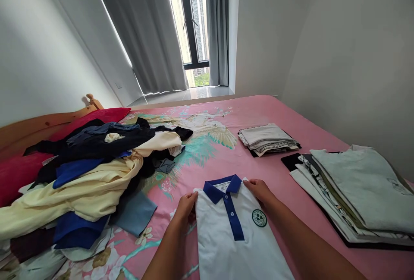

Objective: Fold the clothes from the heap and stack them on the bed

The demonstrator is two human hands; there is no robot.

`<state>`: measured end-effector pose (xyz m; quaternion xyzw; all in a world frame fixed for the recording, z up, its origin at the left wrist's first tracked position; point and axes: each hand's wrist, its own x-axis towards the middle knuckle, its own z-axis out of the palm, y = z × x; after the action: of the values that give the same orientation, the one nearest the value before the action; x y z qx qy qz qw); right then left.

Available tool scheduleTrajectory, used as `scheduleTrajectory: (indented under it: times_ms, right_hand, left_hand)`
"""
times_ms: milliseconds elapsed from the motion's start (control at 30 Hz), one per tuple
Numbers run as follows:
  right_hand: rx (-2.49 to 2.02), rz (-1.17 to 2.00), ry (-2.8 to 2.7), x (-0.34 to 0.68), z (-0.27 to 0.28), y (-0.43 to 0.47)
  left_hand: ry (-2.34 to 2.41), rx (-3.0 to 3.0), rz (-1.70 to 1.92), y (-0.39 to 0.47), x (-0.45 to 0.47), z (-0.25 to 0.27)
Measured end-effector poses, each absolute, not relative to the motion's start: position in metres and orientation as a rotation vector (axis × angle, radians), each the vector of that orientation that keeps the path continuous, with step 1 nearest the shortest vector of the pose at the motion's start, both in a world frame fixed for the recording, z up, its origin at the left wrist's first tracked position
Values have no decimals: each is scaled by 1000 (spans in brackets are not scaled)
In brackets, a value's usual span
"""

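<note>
A white polo shirt [216, 245] with a blue collar, a blue button placket and a round green badge lies front side up before me, its sides tucked into a narrow shape. My left hand [186, 209] pinches its shoulder edge on the left of the collar. On the other side, my right hand [260, 190] grips the opposite shoulder edge between thumb and fingers. The shirt's lower end runs out of the bottom of the view.
A jumbled heap of clothes [80, 198] covers the bed's left side, by red pillows [22, 176] and a wooden headboard [42, 122]. Two folded stacks, a small one [268, 137] and a larger one [362, 189], sit to the right on the pink bedsheet [255, 107].
</note>
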<state>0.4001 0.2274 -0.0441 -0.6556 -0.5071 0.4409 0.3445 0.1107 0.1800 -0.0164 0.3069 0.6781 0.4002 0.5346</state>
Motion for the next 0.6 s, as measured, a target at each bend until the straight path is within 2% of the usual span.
scheduleTrajectory:
  times_ms: [233,600]
  right_hand:
    - [-1782,1047,-1286,402,-49,226]
    - [-1668,1417,-1330,428,-44,100]
  left_hand:
    - [1698,751,995,178,112,-22]
    - [1712,893,771,74,114,-26]
